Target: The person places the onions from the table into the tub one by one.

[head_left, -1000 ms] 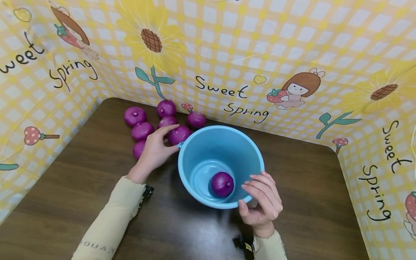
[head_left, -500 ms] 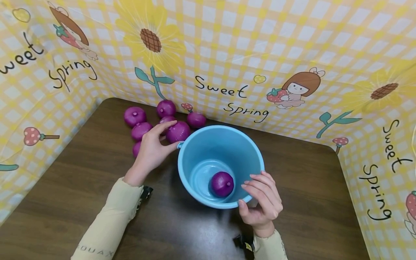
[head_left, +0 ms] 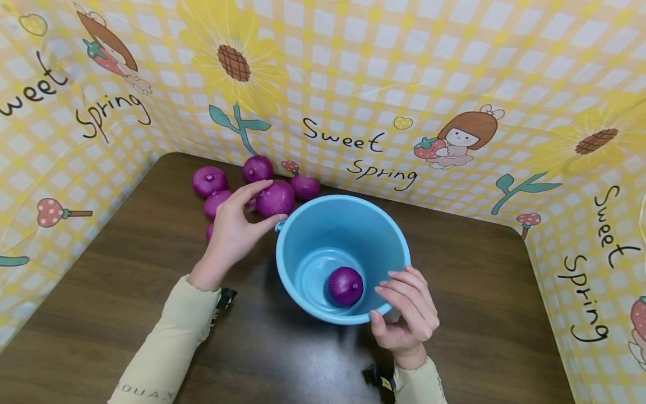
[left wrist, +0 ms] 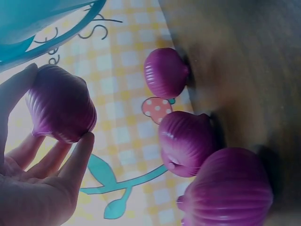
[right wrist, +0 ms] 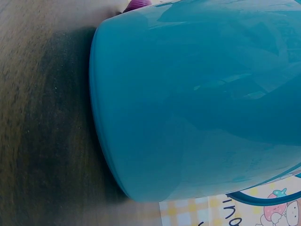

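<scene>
Checked backdrop (head_left: 323, 84), dark worktop (head_left: 479, 314): nr its far edge, L hand (head_left: 231, 230) pinches a purple onion (head_left: 276, 201) L of the blue bucket (head_left: 348, 230); R hand (head_left: 409, 308) clasps the bucket's near-R side. From here, smooth onion cd slip that fingertip hold; carried low, cd knock bucket.
</scene>
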Available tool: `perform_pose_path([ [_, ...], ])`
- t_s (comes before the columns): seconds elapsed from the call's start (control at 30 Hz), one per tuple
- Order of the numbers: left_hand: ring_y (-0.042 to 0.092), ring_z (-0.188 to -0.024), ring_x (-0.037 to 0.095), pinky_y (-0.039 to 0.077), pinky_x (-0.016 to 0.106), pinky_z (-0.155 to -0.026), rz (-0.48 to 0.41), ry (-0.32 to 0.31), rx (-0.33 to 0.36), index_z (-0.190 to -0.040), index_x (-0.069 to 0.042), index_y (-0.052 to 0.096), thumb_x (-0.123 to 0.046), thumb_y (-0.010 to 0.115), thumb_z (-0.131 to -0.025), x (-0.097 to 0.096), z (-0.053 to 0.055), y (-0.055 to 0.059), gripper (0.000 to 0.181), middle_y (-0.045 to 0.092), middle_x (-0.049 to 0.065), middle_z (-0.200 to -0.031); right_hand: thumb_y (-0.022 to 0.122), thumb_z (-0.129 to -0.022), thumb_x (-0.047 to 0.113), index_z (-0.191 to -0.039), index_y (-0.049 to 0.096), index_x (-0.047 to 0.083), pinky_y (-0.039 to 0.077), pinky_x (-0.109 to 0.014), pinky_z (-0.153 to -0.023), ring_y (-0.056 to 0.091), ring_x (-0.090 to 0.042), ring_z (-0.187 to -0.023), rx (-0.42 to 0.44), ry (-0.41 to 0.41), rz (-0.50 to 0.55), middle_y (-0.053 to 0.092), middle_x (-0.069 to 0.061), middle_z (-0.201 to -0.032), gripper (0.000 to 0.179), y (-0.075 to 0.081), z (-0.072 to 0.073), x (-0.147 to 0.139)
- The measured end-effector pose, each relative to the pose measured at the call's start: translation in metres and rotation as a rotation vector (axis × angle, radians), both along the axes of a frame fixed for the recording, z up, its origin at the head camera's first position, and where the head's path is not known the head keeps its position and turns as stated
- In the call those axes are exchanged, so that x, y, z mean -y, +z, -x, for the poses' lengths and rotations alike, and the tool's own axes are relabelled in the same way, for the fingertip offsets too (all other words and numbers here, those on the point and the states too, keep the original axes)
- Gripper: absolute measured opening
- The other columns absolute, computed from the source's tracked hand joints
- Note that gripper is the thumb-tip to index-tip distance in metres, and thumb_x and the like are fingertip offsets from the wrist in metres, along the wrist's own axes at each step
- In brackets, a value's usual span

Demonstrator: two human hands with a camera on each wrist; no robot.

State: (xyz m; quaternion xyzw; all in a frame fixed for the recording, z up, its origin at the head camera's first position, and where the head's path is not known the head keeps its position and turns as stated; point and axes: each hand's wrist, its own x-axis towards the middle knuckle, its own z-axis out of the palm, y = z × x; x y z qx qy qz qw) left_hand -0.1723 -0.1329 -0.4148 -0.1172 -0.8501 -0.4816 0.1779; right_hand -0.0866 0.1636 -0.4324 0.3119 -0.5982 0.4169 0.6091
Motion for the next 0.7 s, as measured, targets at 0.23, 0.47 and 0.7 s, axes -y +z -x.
perform_pose_path([
  [0.23, 0.059, -0.121, 0.022, 0.053, 0.049, -0.096, 0.004, 0.016, -0.065, -0.139, -0.015, 0.064, -0.021, 0.091, -0.079, -0.003, -0.003, 0.008, 0.066, 0.06, 0.002, -0.14, 0.075, -0.089, 0.037, -0.067, 0.071, -0.004, 0.055, -0.048, -0.09, 0.065, -0.037, -0.065, 0.003, -0.001, -0.002, 0.068, -0.017, -0.066, 0.046, -0.001, 0.0, 0.0],
  [0.47, 0.057, -0.125, 0.018, 0.051, 0.045, -0.1, 0.004, 0.024, -0.094, -0.139, -0.018, 0.064, -0.022, 0.092, -0.078, -0.004, -0.005, 0.012, 0.068, 0.06, -0.002, -0.14, 0.074, -0.089, 0.038, -0.068, 0.072, -0.004, 0.055, -0.047, -0.091, 0.066, -0.036, -0.067, 0.015, -0.005, -0.005, 0.068, -0.017, -0.067, 0.046, -0.002, 0.0, -0.001],
  [0.7, 0.056, -0.126, 0.017, 0.052, 0.043, -0.099, -0.003, 0.023, -0.124, -0.139, -0.018, 0.064, -0.023, 0.092, -0.077, -0.005, -0.007, 0.018, 0.068, 0.059, -0.004, -0.141, 0.074, -0.089, 0.038, -0.067, 0.072, -0.003, 0.055, -0.047, -0.091, 0.066, -0.037, -0.066, 0.018, -0.007, -0.001, 0.068, -0.017, -0.067, 0.047, -0.003, 0.0, -0.001],
])
